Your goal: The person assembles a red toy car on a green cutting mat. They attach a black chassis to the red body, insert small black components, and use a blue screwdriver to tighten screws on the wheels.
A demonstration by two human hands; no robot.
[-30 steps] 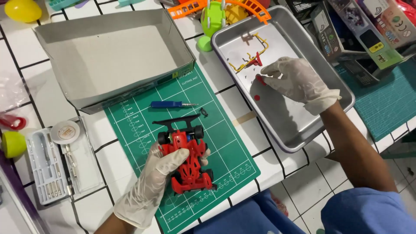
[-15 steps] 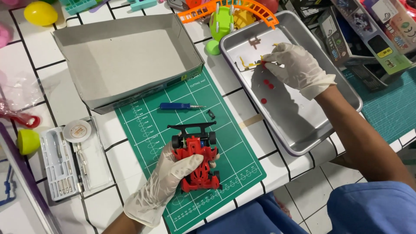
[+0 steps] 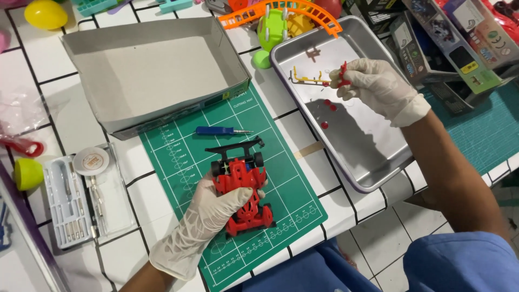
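My left hand [image 3: 208, 216], in a white glove, rests on a red toy race car [image 3: 243, 192] with black wheels and a black rear wing, holding it down on the green cutting mat [image 3: 294, 200]. My right hand [image 3: 373, 84], also gloved, hovers over the metal tray [image 3: 373, 151] and pinches a small red plastic part [image 3: 343, 73] between thumb and fingers. A yellow sprue piece [image 3: 305, 78] and a few small red bits [image 3: 327, 105] lie in the tray beside that hand. A blue screwdriver [image 3: 219, 131] lies on the mat above the car.
An open grey cardboard box [image 3: 157, 70] stands at the back left. A clear tool case [image 3: 70, 200] sits at the left. Orange track [image 3: 286, 11], a green toy [image 3: 270, 30] and boxed toys [image 3: 448, 43] crowd the back right. A yellow egg [image 3: 46, 13] lies far left.
My right hand moved from the tray's middle toward its far end and lifted a small red part. The left hand stayed on the car.
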